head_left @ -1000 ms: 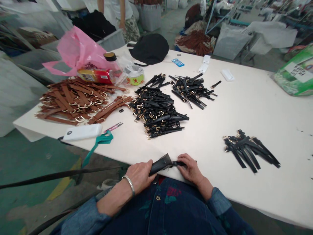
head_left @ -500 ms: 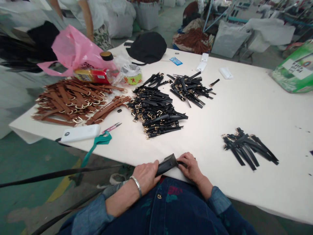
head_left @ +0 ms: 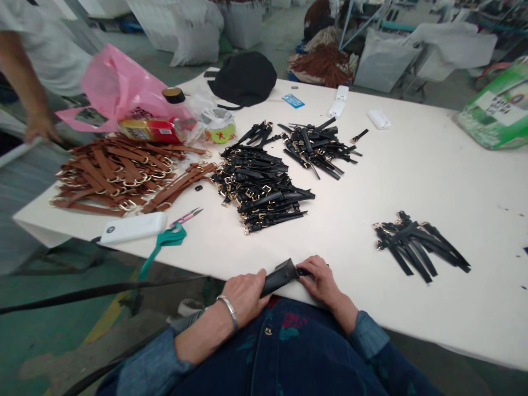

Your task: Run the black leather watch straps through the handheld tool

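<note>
At the near edge of the big white table (head_left: pixel 371 181), the left hand (head_left: pixel 245 294) is closed around the fat end of a thin black leather strap (head_left: pixel 280 276). The right hand (head_left: pixel 324 280) pinches its other end. Both hands look busy working on this one strap. Any next move needs a firm, careful hold. A heap of black buckled straps (head_left: pixel 264 190) sits further back.

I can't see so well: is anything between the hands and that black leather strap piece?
Nothing visible. The left hand and right hand both hold the black leather strap piece at the near edge of the white table.
</note>
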A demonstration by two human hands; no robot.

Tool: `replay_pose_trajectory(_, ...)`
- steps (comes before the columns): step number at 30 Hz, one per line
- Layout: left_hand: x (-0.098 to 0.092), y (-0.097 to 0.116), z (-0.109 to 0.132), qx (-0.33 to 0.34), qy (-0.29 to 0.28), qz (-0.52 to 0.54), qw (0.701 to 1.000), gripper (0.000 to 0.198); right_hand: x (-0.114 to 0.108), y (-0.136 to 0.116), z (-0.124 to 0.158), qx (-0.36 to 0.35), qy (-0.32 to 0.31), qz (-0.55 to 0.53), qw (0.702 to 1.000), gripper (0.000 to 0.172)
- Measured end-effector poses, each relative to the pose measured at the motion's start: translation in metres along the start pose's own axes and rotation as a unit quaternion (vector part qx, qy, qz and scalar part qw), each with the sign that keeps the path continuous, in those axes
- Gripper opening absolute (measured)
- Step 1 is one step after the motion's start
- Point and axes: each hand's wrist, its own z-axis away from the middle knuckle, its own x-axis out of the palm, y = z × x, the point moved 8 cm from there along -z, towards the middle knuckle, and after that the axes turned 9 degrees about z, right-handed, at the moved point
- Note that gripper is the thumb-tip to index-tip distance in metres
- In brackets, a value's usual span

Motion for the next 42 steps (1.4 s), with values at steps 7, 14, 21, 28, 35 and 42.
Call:
replay_pose_trajectory(7, -0.003, 0.005, -0.015, -0.004, 0.012, 0.012, 1.000, 0.029, -0.004, 0.001, 0.001, -0.002, -0.023, -0.014, 1.000, 0.047)
replay_pose_trajectory(14, -0.011, -0.026, 0.001, -0.025, 0.015, 0.013, 0.999, 0.029, -0.003, 0.002, -0.001, -0.001, -0.023, -0.019, 1.000, 0.031)
replay_pose_trajectory(21, 0.003, -0.010, 0.006, -0.011, -0.007, 0.018, 1.000, 0.029, 0.000, 0.004, -0.001, 0.005, -0.013, -0.020, 1.000, 0.023)
replay_pose_trajectory(28, -0.002, 0.000, -0.012, -0.022, 0.005, 0.033, 0.999, 0.031, -0.001, 0.005, -0.001, 0.009, 0.003, -0.021, 1.000, 0.022)
replay_pose_trajectory(35, -0.007, -0.044, 0.004, -0.059, 0.012, 0.033, 0.998, 0.036, -0.002, 0.003, -0.001, 0.004, -0.009, -0.005, 1.000, 0.024)
replay_pose_trajectory(42, -0.001, -0.031, 0.016, -0.039, 0.001, 0.037, 0.999, 0.032, -0.002, 0.000, -0.001, 0.003, -0.013, 0.017, 1.000, 0.024)
